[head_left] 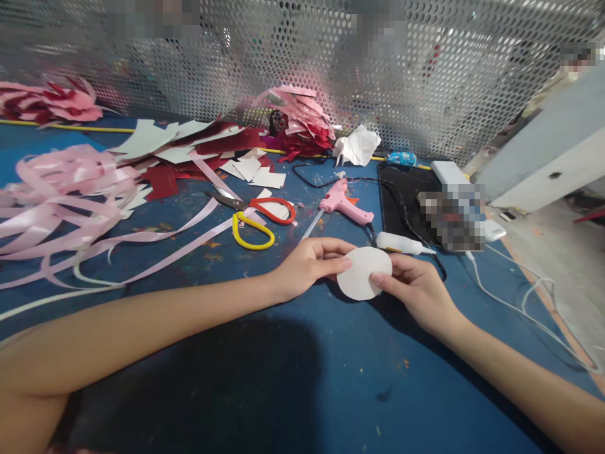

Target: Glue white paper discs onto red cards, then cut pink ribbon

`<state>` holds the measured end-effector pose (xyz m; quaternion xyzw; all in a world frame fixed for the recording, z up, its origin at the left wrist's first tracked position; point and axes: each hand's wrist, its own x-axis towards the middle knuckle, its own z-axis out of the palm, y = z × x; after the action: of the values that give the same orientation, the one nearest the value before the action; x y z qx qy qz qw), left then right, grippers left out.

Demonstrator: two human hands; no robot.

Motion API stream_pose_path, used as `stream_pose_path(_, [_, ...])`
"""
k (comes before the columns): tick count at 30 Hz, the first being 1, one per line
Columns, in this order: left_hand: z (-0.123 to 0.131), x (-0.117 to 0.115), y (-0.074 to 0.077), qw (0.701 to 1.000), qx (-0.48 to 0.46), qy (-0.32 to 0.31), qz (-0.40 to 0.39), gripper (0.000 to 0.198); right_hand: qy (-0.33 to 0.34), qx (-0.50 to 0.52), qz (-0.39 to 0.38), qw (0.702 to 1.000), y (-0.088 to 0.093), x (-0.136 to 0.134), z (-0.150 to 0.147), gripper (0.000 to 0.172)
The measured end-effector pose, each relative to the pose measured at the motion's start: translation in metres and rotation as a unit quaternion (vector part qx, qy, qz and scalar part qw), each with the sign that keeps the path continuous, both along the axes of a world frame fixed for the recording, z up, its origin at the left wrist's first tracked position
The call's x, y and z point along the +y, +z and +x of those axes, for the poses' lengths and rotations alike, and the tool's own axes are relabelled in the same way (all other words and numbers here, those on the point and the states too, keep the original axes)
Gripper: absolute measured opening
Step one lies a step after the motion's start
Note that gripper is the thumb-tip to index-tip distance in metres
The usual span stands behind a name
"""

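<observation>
Between my two hands is a round white paper disc (363, 277), held just above the blue table. My left hand (317, 265) pinches its left edge, thumb on top. My right hand (412, 285) grips the right edge the same way, thumb over the face; the fingers behind are partly hidden. Just beyond the disc lie a pink glue gun (343, 203), with a clear glue stick in its back end, and a white nozzle bottle (401, 243). Scissors (253, 217) with one red and one yellow handle rest open to the left of the glue gun.
Pink ribbon (80, 189) is heaped at the left. White and dark red paper pieces (189, 144) lie at the back, near pink and red strips (305, 120). A perforated metal screen (302, 57) closes off the far side. Right: a black tray (394, 202), a white cable (515, 302).
</observation>
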<state>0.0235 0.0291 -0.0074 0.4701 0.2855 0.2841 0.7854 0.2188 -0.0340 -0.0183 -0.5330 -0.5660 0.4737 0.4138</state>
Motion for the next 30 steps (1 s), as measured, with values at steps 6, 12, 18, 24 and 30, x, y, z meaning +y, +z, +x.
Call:
stream_pose_path(6, [0.001,0.000,0.000,0.998,0.016,0.018,0.051,0.020,-0.026,-0.093,0.084,0.992,0.000,0.000,0.002,0.020])
stream_pose_path(12, [-0.015,0.005,0.004,0.934,0.054,0.003,0.352,0.005,-0.003,-0.227,0.390,0.892,0.010,-0.003,0.010,0.013])
stream_pose_path(18, [-0.016,0.016,0.002,0.957,0.064,0.123,0.255,0.013,-0.026,-0.288,0.553,0.782,0.010,0.000,0.033,0.035])
stream_pose_path(24, [-0.009,0.025,-0.002,0.977,0.050,0.169,0.121,0.029,0.132,-0.366,0.534,0.751,0.004,-0.005,0.027,0.030])
stream_pose_path(30, [-0.010,0.024,-0.002,0.975,0.056,0.169,0.129,0.032,0.172,-0.358,0.495,0.773,0.003,0.000,0.028,0.049])
